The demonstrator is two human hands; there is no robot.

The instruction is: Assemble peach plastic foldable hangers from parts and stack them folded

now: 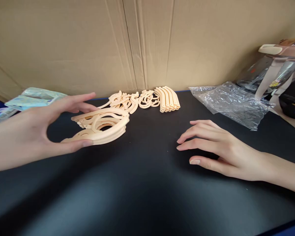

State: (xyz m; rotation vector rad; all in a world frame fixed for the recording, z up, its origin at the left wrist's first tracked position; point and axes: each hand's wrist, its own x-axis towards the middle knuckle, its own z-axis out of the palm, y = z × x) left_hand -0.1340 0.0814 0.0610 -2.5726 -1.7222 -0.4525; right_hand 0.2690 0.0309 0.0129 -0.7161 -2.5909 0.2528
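Note:
My left hand [39, 126] grips a stack of pale peach curved plastic pieces [103, 126] between thumb and fingers, just above the black table [142, 190]. My right hand [216, 147] rests on the table to the right, fingers spread and curved, holding nothing. Behind the stack, against the cardboard, lie more peach pieces [127, 100], and a neat row of curved ones [168, 98] stands beside them.
A cardboard wall [147, 42] closes off the back. A crumpled clear plastic bag [229, 101] lies at right, with a clear jug with a pink lid [275, 65] behind it. Bluish plastic packets [29, 98] sit at far left.

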